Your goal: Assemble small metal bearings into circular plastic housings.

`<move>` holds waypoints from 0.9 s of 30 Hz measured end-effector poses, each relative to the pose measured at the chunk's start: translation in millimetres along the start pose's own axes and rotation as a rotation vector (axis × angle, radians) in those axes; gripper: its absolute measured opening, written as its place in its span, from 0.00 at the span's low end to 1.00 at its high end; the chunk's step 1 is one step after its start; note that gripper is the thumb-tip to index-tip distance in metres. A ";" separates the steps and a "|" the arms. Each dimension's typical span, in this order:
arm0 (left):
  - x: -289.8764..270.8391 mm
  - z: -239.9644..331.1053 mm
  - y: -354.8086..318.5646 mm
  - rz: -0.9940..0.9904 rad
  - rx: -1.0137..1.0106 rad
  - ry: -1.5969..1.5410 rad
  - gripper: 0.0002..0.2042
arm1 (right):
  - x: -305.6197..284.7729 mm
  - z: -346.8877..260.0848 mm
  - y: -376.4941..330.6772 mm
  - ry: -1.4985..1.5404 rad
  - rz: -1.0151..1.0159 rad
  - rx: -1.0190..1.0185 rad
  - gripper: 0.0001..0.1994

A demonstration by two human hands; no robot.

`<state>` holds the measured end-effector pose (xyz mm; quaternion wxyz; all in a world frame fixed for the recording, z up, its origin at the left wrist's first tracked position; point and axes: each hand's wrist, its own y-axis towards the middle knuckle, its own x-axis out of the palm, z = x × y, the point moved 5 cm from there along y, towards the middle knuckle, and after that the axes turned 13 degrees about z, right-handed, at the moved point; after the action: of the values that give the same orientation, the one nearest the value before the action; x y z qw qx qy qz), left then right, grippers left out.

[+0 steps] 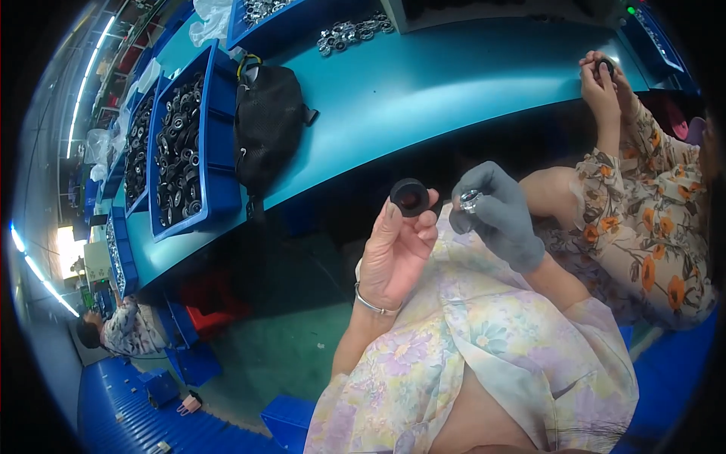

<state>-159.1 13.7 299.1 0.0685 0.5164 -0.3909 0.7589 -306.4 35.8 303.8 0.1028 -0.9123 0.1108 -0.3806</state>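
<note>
Held up over my lap, a black ring-shaped part (pixel 409 197) with a round hole sits in the fingers of my left hand (pixel 398 253). My left hand is bare, with a bracelet at the wrist. Close beside it on the right, my right hand (pixel 499 216) wears a grey glove. Its thumb and fingers pinch a small shiny metal ring (pixel 470 200). The two parts are apart. Most of the gloved fingers' inner side is hidden.
A blue bin (pixel 215 166) full of black round parts stands on the teal table (pixel 363 113), with a black bag (pixel 268 121) next to it. Loose metal parts (pixel 355 32) lie at the far edge. At right, a co-worker's hands (pixel 605 87) hold a dark part. A red stool (pixel 215 303) stands below.
</note>
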 end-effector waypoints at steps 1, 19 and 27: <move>-2.8 -0.5 0.0 0.010 0.005 -0.004 0.15 | 0.1 1.3 1.9 0.002 -0.001 0.012 0.08; -21.9 13.7 -1.6 -0.020 0.091 0.057 0.15 | 16.5 28.1 32.9 -0.055 -0.013 0.209 0.08; -23.9 18.9 -3.8 -0.056 0.102 0.109 0.19 | 20.0 31.3 33.1 -0.107 -0.085 0.174 0.08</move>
<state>-132.5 11.0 284.2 0.0845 0.4881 -0.3327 0.8024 -274.4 1.9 286.6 0.1710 -0.9228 0.0330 -0.3436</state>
